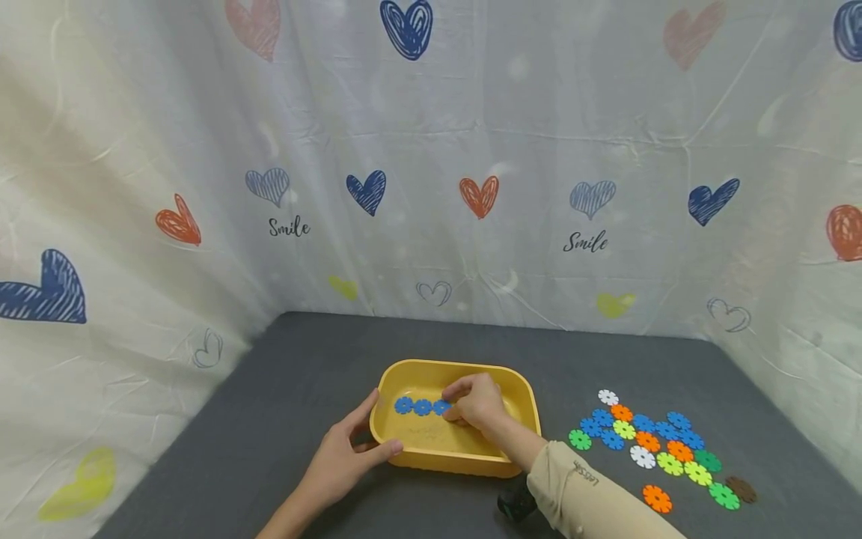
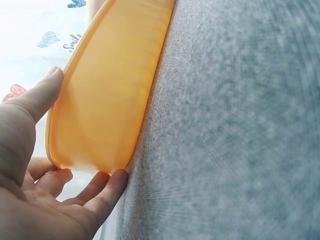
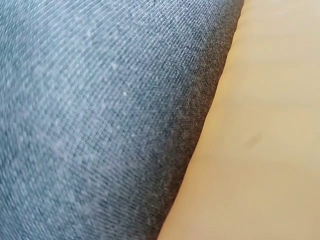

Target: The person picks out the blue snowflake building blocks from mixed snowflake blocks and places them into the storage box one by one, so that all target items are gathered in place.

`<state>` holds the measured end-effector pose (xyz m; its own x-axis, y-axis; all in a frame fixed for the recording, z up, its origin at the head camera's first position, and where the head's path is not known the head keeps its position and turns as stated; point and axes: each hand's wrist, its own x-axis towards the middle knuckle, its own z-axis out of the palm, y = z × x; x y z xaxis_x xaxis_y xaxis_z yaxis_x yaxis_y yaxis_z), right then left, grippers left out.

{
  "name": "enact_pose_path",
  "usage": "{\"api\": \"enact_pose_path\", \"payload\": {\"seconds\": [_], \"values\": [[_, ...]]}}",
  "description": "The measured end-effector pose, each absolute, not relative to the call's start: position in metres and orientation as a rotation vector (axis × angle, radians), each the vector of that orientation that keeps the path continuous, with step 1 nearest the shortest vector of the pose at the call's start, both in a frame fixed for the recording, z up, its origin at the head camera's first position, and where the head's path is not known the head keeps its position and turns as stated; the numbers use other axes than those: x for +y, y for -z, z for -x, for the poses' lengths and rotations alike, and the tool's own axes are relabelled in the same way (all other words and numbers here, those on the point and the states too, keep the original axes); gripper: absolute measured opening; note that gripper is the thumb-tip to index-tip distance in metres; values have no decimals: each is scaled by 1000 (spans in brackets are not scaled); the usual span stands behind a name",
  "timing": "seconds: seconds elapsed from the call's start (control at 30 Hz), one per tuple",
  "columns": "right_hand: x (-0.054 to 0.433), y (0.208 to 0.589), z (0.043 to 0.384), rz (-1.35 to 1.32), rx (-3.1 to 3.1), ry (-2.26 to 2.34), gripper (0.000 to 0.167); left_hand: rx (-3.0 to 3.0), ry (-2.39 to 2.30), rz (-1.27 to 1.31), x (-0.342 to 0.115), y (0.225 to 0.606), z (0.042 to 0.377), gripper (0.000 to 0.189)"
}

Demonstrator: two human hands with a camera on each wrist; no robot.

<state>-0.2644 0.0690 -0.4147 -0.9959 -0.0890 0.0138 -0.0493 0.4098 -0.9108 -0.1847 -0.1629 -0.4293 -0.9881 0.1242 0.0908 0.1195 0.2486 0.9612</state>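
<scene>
A yellow plastic basin (image 1: 447,463) sits on the dark grey cloth. My left hand (image 1: 346,453) grips its left end. In the left wrist view the thumb lies at the rim and the fingertips press the end wall of the basin (image 2: 107,95). Inside, my right hand (image 1: 480,404) pinches a blue snowflake disc (image 1: 441,407) at the right of a short row. Beside it lie a middle blue disc (image 1: 422,407) and a left blue disc (image 1: 403,405). Only the basin's outer wall (image 3: 260,130) and cloth show in the right wrist view; the hand is hidden there.
Right of the basin, several loose snowflake discs are spread on the cloth, among them a white disc (image 1: 643,457), a green disc (image 1: 580,439), an orange disc (image 1: 657,498) and a brown disc (image 1: 741,489). A heart-printed curtain (image 1: 525,277) hangs behind the table.
</scene>
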Motion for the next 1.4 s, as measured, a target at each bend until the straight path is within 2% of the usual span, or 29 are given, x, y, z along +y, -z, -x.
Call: {"api": "enact_pose_path", "payload": {"seconds": [1.4], "values": [[69, 415, 265, 152, 2643, 1631, 27, 2475, -1922, -229, -162, 430, 185, 90]]}}
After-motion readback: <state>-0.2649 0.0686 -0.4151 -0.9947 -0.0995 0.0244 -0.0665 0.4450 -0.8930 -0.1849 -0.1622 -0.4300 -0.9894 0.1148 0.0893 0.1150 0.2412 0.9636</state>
